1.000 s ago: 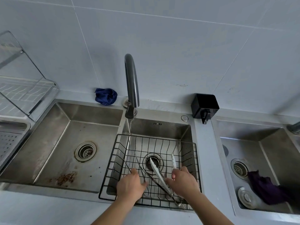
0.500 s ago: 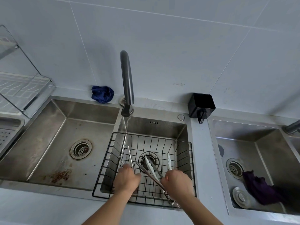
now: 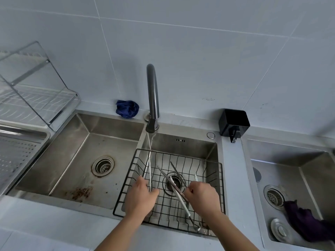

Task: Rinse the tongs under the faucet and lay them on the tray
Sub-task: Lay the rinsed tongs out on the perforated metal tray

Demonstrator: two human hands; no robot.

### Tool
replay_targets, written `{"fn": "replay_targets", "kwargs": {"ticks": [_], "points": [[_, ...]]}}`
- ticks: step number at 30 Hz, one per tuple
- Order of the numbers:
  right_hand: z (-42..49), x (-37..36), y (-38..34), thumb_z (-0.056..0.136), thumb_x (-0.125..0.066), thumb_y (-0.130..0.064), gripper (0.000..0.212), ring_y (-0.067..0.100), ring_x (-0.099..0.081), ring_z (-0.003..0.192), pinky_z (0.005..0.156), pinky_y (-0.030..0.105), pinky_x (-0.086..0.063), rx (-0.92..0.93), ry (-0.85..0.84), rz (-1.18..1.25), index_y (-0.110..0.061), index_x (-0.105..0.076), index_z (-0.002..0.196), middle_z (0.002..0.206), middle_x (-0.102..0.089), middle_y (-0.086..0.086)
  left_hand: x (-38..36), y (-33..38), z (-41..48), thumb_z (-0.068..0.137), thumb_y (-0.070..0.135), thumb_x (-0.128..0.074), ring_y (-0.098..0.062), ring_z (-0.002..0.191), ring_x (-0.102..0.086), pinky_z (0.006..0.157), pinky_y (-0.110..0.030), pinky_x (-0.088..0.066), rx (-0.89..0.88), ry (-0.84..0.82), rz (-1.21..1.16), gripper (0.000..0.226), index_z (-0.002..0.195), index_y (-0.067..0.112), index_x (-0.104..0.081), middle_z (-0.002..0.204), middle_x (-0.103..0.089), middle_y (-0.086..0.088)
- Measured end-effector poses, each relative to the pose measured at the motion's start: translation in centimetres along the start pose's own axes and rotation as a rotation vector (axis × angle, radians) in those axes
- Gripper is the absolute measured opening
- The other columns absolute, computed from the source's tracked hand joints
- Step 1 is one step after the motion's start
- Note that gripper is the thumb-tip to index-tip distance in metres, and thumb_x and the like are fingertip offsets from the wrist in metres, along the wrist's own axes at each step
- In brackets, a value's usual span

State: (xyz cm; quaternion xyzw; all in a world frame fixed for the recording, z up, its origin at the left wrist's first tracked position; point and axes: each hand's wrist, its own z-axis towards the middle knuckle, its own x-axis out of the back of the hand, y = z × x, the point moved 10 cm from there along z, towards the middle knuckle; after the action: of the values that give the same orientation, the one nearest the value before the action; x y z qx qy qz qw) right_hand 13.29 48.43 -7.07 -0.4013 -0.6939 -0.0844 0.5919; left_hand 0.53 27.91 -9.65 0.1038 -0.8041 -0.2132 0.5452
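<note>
Left hand (image 3: 140,196): forearm extended over the counter edge, knuckles up, fingers curled round the handle end of the steel tongs (image 3: 149,171). Their arms point away from the person, and the far end meets the water stream (image 3: 149,142) falling from the faucet (image 3: 153,95).

Right hand (image 3: 203,198): knuckles up, fingers bent, thumb and forefinger pinching the joined end of the second tongs (image 3: 164,172), whose two arms spread up and to the left above the drain.

White-tipped tongs (image 3: 181,198) lie loose on the floor of the wire basket (image 3: 179,154), partly under the right hand, hinge toward the person. The basket sits inside the middle sink (image 3: 195,144). Small marks on the sink's back wall are too small to read.

Perforated tray (image 3: 16,156) is at far left, well apart from all three tongs, beneath the dish rack (image 3: 36,87).

Behind the faucet lies a blue cloth (image 3: 127,109); a black container (image 3: 233,122) stands to its right. The right-hand basin holds a purple cloth (image 3: 306,220) and a sink plug (image 3: 280,230).
</note>
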Motion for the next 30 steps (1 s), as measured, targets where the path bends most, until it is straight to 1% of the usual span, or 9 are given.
{"fn": "replay_targets", "kwargs": {"ticks": [3,6,8,10,12,17,21,26,30], "points": [[0.4,0.6,-1.2,0.091,-0.051,-0.030,0.027,0.021,-0.057,0.059,0.054,0.031,-0.047,0.047,-0.002,-0.006,-0.012,-0.062,0.073,0.068,-0.064,0.002,1.4,-0.1,-0.5,0.085,0.043,-0.066,-0.007,0.058,-0.054,0.043,-0.023,-0.030,0.010,0.022,-0.028,0.038,0.102,0.022,-0.039,0.083,-0.054,0.008],[0.5,0.9,-2.1,0.090,-0.051,-0.030,0.028,0.024,-0.066,0.067,0.060,0.033,-0.055,0.087,-0.002,-0.010,-0.011,-0.067,0.077,0.072,-0.069,0.005,2.1,-0.6,-1.3,0.084,0.041,-0.067,-0.007,0.058,-0.054,0.043,-0.024,-0.031,0.029,0.034,-0.026,0.045,0.114,0.019,-0.041,0.084,-0.057,0.007],[0.3,1.1,-2.8,0.089,-0.051,-0.031,0.029,0.025,-0.062,0.062,0.058,0.033,-0.053,0.118,0.012,-0.015,-0.011,-0.063,0.073,0.070,-0.067,0.006,2.5,-1.0,-1.8,0.084,0.042,-0.066,-0.007,0.066,-0.057,0.048,-0.024,-0.035,0.023,0.052,-0.038,0.058,0.130,0.017,-0.040,0.101,-0.062,0.003],[0.1,1.4,-3.3,0.088,-0.052,-0.031,0.029,0.024,-0.059,0.058,0.056,0.033,-0.053,0.128,0.028,-0.014,-0.011,-0.061,0.069,0.067,-0.067,0.005,3.3,-1.3,-2.2,0.084,0.042,-0.066,-0.018,0.090,-0.066,0.064,-0.028,-0.046,0.013,0.074,-0.056,0.074,0.145,0.016,-0.033,0.128,-0.061,-0.005],[-0.3,1.7,-3.8,0.088,-0.052,-0.031,0.030,0.024,-0.062,0.057,0.053,0.033,-0.052,0.122,0.044,0.001,-0.010,-0.061,0.068,0.065,-0.068,0.005,4.5,-1.7,-2.5,0.084,0.042,-0.066,-0.027,0.106,-0.065,0.077,-0.036,-0.051,-0.002,0.106,-0.065,0.082,0.151,0.016,-0.028,0.140,-0.056,-0.006],[-1.6,2.4,-7.4,0.090,-0.055,-0.030,0.033,0.013,-0.040,0.047,0.046,0.028,-0.033,0.145,0.127,0.006,-0.015,-0.050,0.060,0.053,-0.049,-0.001,9.1,-4.7,-2.4,0.084,0.042,-0.068,-0.029,0.109,-0.065,0.080,-0.038,-0.054,-0.036,0.183,-0.048,0.085,0.153,0.013,-0.027,0.143,-0.054,-0.009],[-3.5,1.3,-12.9,0.091,-0.056,-0.030,0.036,0.012,-0.038,0.044,0.043,0.026,-0.033,0.187,0.146,0.011,-0.018,-0.050,0.058,0.050,-0.047,-0.004,13.6,-10.1,-2.8,0.084,0.041,-0.066,-0.030,0.114,-0.062,0.081,-0.039,-0.051,-0.009,0.227,-0.042,0.083,0.154,0.015,-0.028,0.143,-0.054,-0.009],[-6.2,-1.3,-21.6,0.092,-0.058,-0.025,0.034,0.014,-0.041,0.045,0.045,0.026,-0.037,0.276,0.150,0.043,-0.011,-0.059,0.061,0.050,-0.050,-0.001,19.5,-18.4,-3.6,0.081,0.045,-0.068,-0.033,0.104,-0.064,0.073,-0.037,-0.049,0.022,0.277,-0.047,0.079,0.148,0.019,-0.034,0.131,-0.059,-0.008],[-8.2,-3.7,-28.9,0.091,-0.060,-0.023,0.036,0.018,-0.045,0.044,0.045,0.027,-0.039,0.329,0.137,0.061,-0.013,-0.054,0.058,0.051,-0.054,0.002,24.2,-24.6,-4.1,0.081,0.044,-0.065,-0.032,0.099,-0.065,0.067,-0.033,-0.042,0.046,0.338,-0.005,0.078,0.148,0.019,-0.033,0.129,-0.057,-0.007]]}}
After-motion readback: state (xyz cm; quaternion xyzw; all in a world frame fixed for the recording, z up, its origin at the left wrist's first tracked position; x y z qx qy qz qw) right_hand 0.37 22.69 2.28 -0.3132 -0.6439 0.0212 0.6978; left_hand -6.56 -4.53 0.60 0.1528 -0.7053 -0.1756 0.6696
